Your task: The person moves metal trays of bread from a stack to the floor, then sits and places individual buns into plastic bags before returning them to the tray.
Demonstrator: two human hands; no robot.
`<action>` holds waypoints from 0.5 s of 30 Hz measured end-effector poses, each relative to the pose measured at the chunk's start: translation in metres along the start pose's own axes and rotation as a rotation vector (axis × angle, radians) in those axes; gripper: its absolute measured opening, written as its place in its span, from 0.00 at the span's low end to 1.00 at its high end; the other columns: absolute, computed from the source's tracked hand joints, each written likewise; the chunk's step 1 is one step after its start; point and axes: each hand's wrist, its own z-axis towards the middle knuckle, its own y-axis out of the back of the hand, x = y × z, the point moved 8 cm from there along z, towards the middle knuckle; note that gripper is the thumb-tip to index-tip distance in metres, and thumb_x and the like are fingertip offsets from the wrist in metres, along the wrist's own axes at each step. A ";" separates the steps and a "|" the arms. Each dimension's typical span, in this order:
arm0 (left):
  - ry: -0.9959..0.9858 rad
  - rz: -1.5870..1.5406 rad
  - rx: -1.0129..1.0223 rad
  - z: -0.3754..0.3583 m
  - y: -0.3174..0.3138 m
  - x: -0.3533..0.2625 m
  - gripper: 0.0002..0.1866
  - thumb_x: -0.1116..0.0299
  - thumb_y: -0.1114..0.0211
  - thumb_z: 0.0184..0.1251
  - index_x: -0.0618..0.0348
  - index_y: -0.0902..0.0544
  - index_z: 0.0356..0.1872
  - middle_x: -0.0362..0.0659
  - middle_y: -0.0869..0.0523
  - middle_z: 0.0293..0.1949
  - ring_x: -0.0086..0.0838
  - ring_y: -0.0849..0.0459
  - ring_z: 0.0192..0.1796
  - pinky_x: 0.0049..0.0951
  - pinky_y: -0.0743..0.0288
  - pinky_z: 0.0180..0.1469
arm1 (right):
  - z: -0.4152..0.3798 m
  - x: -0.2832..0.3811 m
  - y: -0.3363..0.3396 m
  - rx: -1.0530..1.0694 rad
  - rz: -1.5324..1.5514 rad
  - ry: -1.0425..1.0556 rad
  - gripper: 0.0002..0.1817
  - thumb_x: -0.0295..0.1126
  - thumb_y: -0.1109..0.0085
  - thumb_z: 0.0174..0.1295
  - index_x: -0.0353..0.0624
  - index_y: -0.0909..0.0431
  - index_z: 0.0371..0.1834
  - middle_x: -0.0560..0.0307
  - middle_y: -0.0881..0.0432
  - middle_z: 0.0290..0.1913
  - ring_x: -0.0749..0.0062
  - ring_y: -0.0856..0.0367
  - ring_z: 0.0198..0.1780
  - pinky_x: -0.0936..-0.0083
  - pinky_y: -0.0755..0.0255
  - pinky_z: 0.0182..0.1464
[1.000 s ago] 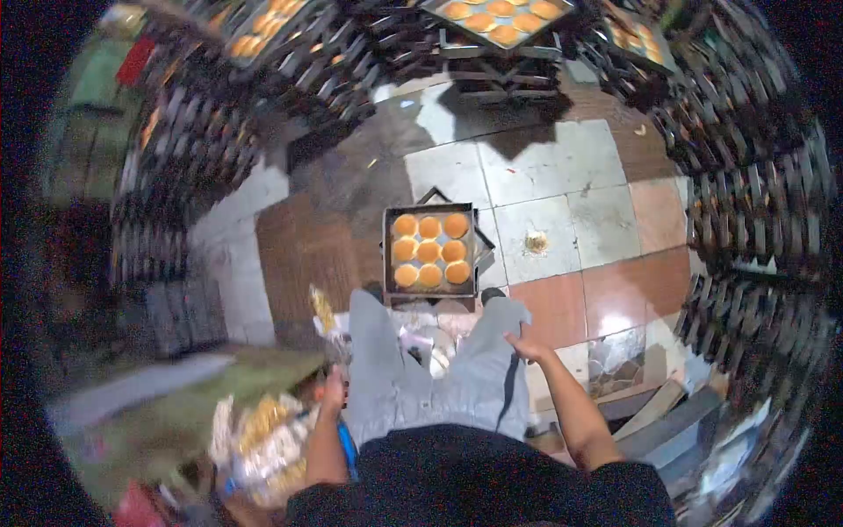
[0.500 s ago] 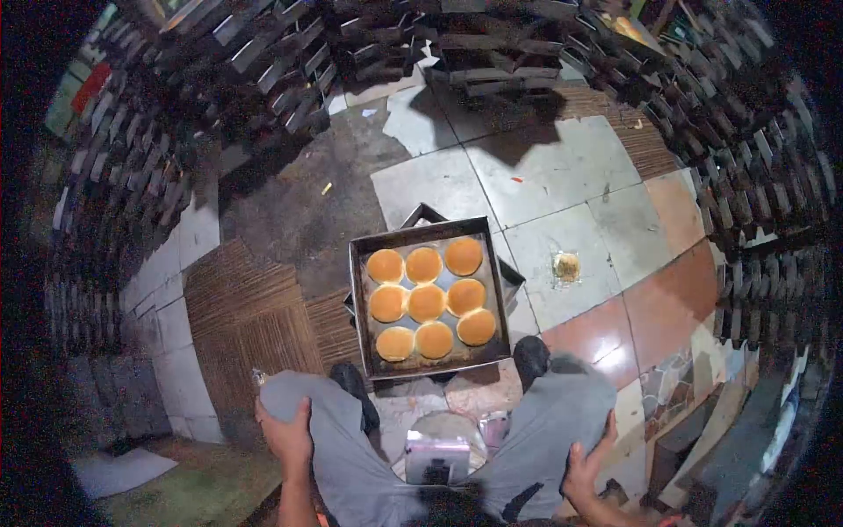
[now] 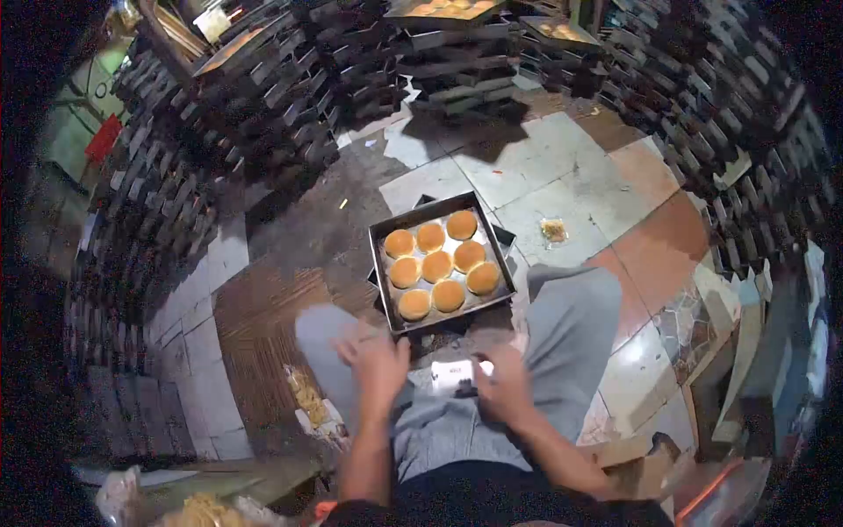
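A dark square baking tray holds several round golden buns in rows. It sits crosswise on another dark tray, whose corners stick out. My left hand, blurred, is over my left leg near the tray's front corner, fingers apart and nothing in them. My right hand is between my knees, at the right edge of a bright, shiny white item. Its fingers are smeared, so whether they grip that item cannot be made out.
Tall stacks of dark trays curve around the floor, some with buns on top. A small clear packet lies on the tiles to the right. Yellowish scraps lie by my left knee. A red object shows far left.
Both hands have left my knees and come inward and forward, toward the shiny item and the tray's near side. The view has tilted up, showing more of the stacks.
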 end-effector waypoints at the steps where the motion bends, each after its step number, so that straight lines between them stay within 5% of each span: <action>1: -0.046 -0.103 0.171 -0.004 -0.012 -0.020 0.27 0.53 0.34 0.68 0.61 0.20 0.60 0.64 0.16 0.55 0.56 0.20 0.64 0.55 0.31 0.67 | -0.016 -0.018 -0.031 0.107 -0.078 0.036 0.08 0.31 0.36 0.59 0.39 0.17 0.38 0.41 0.19 0.41 0.46 0.20 0.46 0.52 0.28 0.48; 2: -0.134 -0.220 0.305 -0.011 -0.014 -0.044 0.26 0.53 0.35 0.69 0.61 0.20 0.60 0.62 0.14 0.49 0.56 0.18 0.60 0.54 0.29 0.63 | -0.038 -0.044 -0.062 0.305 -0.205 -0.028 0.08 0.31 0.37 0.60 0.38 0.17 0.39 0.42 0.20 0.40 0.44 0.20 0.45 0.50 0.26 0.47; 3: -0.224 -0.332 0.445 -0.021 -0.016 -0.067 0.25 0.53 0.36 0.70 0.61 0.20 0.59 0.61 0.12 0.44 0.56 0.16 0.55 0.54 0.26 0.60 | -0.045 -0.057 -0.073 0.291 -0.204 -0.030 0.08 0.31 0.37 0.60 0.38 0.17 0.39 0.42 0.20 0.40 0.44 0.20 0.45 0.50 0.26 0.47; 5: -0.219 -0.452 0.510 -0.061 -0.087 -0.071 0.20 0.57 0.35 0.68 0.59 0.18 0.55 0.61 0.13 0.42 0.61 0.14 0.45 0.54 0.21 0.53 | -0.067 -0.077 -0.097 0.474 -0.293 -0.065 0.07 0.29 0.39 0.59 0.39 0.17 0.35 0.42 0.20 0.37 0.41 0.21 0.44 0.52 0.26 0.49; 13: -0.241 -0.486 0.692 -0.060 -0.142 -0.042 0.15 0.66 0.40 0.70 0.64 0.19 0.52 0.62 0.16 0.51 0.59 0.20 0.56 0.53 0.25 0.59 | -0.049 -0.086 -0.105 0.492 -0.301 0.010 0.14 0.30 0.39 0.58 0.35 0.19 0.46 0.40 0.21 0.43 0.43 0.23 0.48 0.53 0.27 0.51; 15: -0.282 -0.283 0.836 -0.062 -0.161 -0.044 0.11 0.71 0.41 0.64 0.67 0.14 0.40 0.63 0.13 0.45 0.60 0.18 0.54 0.53 0.25 0.60 | -0.047 -0.088 -0.115 0.550 -0.360 0.001 0.13 0.30 0.40 0.58 0.36 0.19 0.45 0.41 0.21 0.43 0.45 0.23 0.48 0.54 0.27 0.51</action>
